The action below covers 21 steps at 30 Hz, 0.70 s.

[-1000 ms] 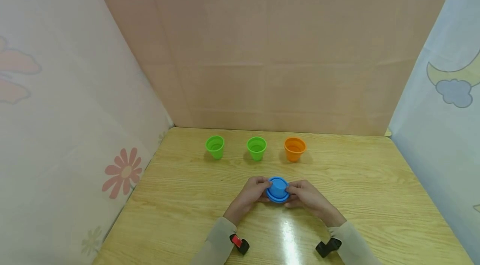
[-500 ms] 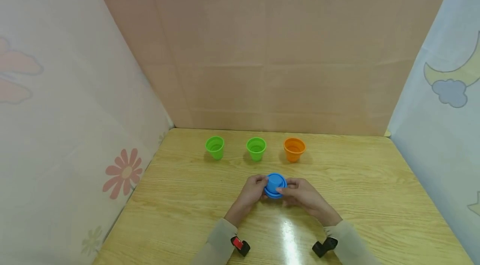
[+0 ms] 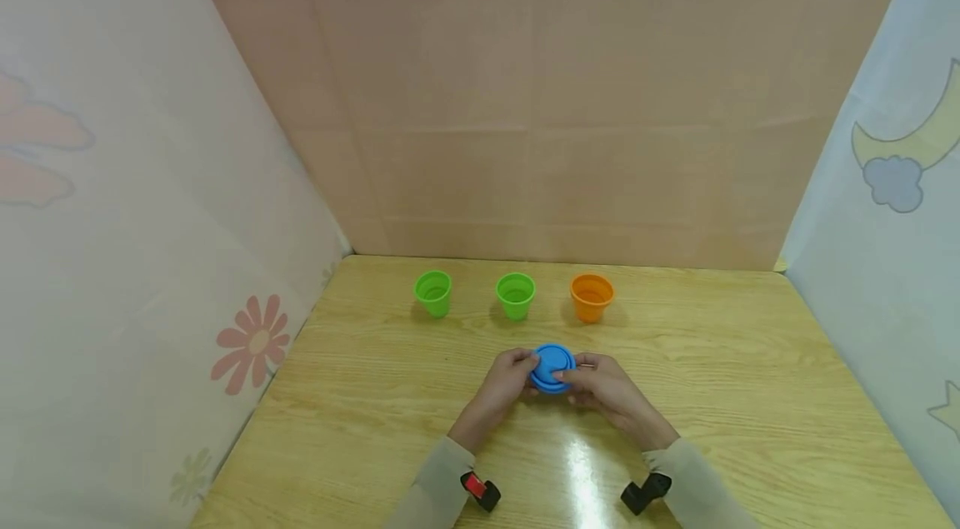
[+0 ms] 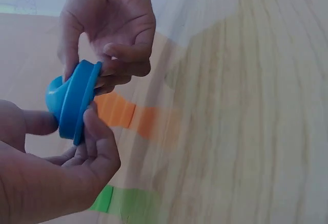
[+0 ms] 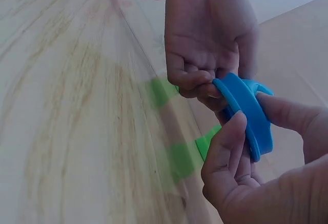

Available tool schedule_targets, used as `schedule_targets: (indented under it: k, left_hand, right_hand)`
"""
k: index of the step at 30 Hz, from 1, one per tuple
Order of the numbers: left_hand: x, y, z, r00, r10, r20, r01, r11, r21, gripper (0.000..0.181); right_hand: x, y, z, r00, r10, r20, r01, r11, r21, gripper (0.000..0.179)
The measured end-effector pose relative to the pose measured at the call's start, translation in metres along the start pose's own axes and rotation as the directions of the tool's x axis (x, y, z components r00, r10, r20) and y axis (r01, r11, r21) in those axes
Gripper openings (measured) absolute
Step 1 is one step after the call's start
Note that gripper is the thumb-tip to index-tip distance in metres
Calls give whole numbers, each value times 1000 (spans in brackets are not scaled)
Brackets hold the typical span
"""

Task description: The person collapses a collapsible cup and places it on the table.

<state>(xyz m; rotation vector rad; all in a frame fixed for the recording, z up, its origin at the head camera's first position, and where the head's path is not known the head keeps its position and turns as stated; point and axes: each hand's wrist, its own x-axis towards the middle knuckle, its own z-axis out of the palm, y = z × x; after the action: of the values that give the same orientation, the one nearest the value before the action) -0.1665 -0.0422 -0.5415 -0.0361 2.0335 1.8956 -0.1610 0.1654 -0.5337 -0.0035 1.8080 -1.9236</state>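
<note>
A blue collapsible cup [image 3: 552,357], its base facing up, is held between both hands over the table. My left hand [image 3: 501,389] pinches its left side, thumb on top and fingers below the rim. From the right, my right hand [image 3: 617,401] grips it too, with the thumb pressing into the base. In the left wrist view, the blue cup [image 4: 77,101] is squashed to a short ring with its base dented and tilted. The right wrist view shows the right thumb [image 5: 287,112] pushed against the cup's base, with the fingers curled at the rim.
Beyond the hands, two green cups [image 3: 433,294] [image 3: 516,296] and an orange cup [image 3: 592,297] stand upright in a row on the wooden table [image 3: 360,429]. A brown backdrop [image 3: 525,96] rises behind the table, with patterned cloth walls at both sides.
The blue cup has shifted slightly away from the body. My right thumb has moved from its edge onto the base, and the raised middle now looks lower and tilted.
</note>
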Motion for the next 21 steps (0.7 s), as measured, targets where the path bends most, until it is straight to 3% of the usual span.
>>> schedule_targets:
  k: [3,8,16,21]
  left_hand:
    - [0,-1,-4,998,-15,53,19,998,-67,42]
    - [-3,1,-11,993,-8,120,19,995,-93,47]
    - [-3,3,-11,994,-19,107,27,997,-71,47]
    - [-2,2,-8,993,-14,118,28,993,-112,43]
  right_hand:
    - [0,1,-2,1000,2,-15,-2,1000,3,42]
    - [0,1,-4,1000,-1,1,1,1000,1,47]
    - [0,0,-5,999,-8,40,7,1000,24,52]
    - [1,1,-5,998,-31,55,27,998,57,58]
